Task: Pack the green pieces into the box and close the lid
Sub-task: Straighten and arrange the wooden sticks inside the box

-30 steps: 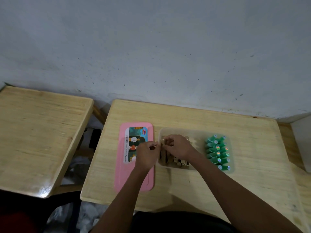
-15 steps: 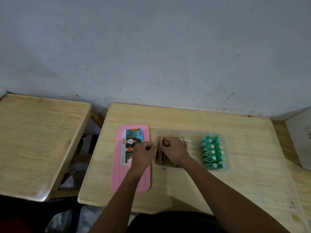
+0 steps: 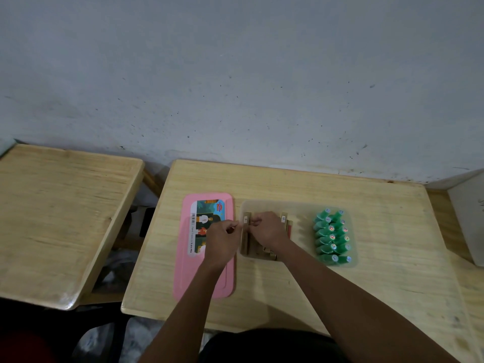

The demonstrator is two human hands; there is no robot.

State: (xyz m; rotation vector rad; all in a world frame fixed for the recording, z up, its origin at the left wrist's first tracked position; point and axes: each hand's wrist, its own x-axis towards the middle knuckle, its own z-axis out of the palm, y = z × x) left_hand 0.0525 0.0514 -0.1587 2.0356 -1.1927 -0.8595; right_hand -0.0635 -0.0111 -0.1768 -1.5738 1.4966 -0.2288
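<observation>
Scuffed grey wall (image 3: pixel 235 74), two pale wood-grain tables side by side; work is on the right table (image 3: pixel 288 184). The box (image 3: pixel 301 205) is translucent plastic, rectangular with rounded corners. Green pieces (image 3: pixel 331 237), small glossy cylinders with round stickered ends, are stacked in two columns at its right end. Tan blocks (image 3: pixel 246 239), long flat sticks, fill its left end. The lid (image 3: pixel 207 284) is off: smooth pink plastic, flat on the table, just left of the box. Left hand (image 3: pixel 222 241) is above the lid, fingers curled; can't tell if it holds anything. Right hand (image 3: pixel 269 231) is over the tan blocks, fingertips curled by the leftmost one; can't tell if it's pinched.
</observation>
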